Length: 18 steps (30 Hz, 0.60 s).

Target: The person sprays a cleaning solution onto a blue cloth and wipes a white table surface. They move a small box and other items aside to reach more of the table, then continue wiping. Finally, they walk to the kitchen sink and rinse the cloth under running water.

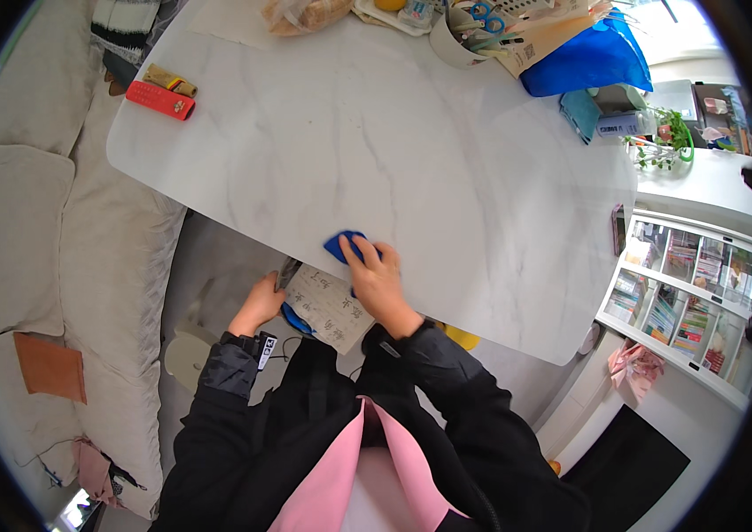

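Observation:
My right hand presses a blue cloth on the white marble-patterned table, close to its front edge. The fingers lie over the cloth, and part of it is covered by them. Just below the table edge, my left hand grips the rim of a dark container, which is mostly hidden. A sheet of paper bearing handwriting sits at the container, partly under my right wrist. Some blue material shows beneath the paper; I cannot tell whether it is a liner.
A red case and a tan packet lie at the table's left corner. At the back stand a white pen pot with scissors and a blue bag. A beige sofa borders the left, with a stool nearby.

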Available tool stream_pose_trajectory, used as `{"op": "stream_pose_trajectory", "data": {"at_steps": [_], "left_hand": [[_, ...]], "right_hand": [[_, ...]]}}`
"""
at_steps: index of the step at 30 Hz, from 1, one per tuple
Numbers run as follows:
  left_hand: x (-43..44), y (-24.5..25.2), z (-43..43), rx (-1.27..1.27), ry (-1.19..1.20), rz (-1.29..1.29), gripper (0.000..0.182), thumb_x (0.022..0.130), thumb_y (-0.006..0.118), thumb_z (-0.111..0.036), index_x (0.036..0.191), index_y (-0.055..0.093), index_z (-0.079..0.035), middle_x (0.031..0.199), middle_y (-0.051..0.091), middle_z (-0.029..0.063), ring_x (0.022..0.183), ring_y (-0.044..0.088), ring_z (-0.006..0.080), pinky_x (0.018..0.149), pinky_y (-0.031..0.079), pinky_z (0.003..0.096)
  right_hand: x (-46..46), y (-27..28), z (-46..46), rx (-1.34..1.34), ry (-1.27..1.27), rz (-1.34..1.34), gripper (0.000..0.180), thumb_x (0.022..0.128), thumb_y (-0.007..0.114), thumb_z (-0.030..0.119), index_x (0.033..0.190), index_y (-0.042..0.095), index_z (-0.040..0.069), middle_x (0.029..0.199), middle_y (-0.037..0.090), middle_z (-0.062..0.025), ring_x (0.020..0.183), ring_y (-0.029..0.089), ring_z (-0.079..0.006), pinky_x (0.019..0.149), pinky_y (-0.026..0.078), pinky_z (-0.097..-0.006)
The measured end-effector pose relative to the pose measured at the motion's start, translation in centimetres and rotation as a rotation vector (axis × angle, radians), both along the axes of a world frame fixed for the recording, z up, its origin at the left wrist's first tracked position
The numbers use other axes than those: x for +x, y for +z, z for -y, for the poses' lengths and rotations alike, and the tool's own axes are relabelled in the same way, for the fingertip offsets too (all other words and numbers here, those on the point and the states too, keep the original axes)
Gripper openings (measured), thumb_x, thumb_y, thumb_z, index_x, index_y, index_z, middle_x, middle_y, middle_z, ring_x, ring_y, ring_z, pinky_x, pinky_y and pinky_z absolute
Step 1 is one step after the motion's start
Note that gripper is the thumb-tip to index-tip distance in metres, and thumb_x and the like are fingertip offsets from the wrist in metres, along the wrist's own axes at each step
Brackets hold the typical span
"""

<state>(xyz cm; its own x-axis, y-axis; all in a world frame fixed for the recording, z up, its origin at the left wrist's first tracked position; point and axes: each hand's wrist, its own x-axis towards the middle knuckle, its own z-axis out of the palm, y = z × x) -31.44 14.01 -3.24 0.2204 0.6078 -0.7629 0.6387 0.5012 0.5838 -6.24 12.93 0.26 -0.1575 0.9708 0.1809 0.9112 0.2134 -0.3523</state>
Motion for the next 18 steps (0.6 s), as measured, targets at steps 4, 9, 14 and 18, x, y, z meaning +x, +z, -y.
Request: {"op": "stream_pose_trajectory", "data": {"at_steps": [4,9,14,18], "left_hand": [[-0.7,-0.1,-0.1,-0.002,0.007,-0.008,0.047,0.084,0.051,-0.007,0.127,0.045,0.012,0.109,0.058,0.0311,0.079,0.067,0.0382,0.057,0.057,0.0396],[-0.4,0.7,0.0,0.014,0.026,-0.005,0.046,0.084,0.051,-0.007,0.125,0.046,0.013,0.11,0.057,0.0306,0.079,0.067,0.0372,0.055,0.057,0.0398],[-0.4,1.3,-0.6,-0.045,0.027,-0.006,0.041,0.084,0.05,-0.006,0.12,0.047,0.014,0.108,0.057,0.0295,0.078,0.067,0.0364,0.054,0.057,0.0395],[-0.6,0.8,-0.3,-0.001,0.014,-0.002,0.041,0.082,0.05,-0.005,0.119,0.047,0.013,0.102,0.059,0.029,0.073,0.067,0.0366,0.053,0.056,0.04]], "right_hand": [[8.1,0.3,-2.7,0.052,-0.153,0.154,0.06,0.068,0.058,0.0,0.127,0.058,0.01,0.117,0.056,-0.0091,0.097,0.051,-0.0333,0.084,0.043,-0.0426],[6.5,-0.6,-6.7,0.05,-0.193,0.138,0.061,0.069,0.058,0.0,0.129,0.055,0.011,0.12,0.055,-0.0115,0.093,0.052,-0.035,0.082,0.044,-0.0449],[1.3,1.4,1.7,-0.069,0.087,0.08,0.064,0.067,0.058,0.0,0.128,0.061,0.018,0.117,0.054,-0.0041,0.099,0.048,-0.0304,0.088,0.042,-0.0421],[4.8,1.3,-2.8,-0.031,0.002,0.131,0.063,0.07,0.056,0.0,0.131,0.057,0.015,0.119,0.053,-0.0042,0.098,0.048,-0.0306,0.083,0.041,-0.0407]]}}
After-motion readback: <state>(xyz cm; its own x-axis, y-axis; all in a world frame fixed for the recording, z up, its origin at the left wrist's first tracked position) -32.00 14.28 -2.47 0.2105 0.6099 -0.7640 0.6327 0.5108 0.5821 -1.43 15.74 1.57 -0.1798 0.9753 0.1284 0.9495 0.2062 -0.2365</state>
